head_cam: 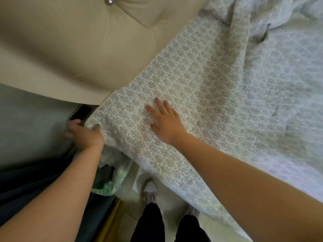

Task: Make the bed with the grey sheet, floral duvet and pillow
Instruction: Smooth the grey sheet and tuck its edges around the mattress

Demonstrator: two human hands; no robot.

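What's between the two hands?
Head view: only patterned sheet runs from the left hand to the right hand; nothing rests on it there.

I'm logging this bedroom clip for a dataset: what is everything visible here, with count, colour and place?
patterned bedding fabric: one, grey and white, spread over the bed, rumpled at top right
padded headboard: one, cream, top left
round button: one, silver, on the headboard's top edge
plastic bag: one, clear with green contents, floor beside the bed
dark fabric: one, navy, lower left
shoe: one, pale, bottom centre
trouser legs: two, black, bottom centre
left hand: one, grips the fabric's corner
right hand: one, flat on the fabric
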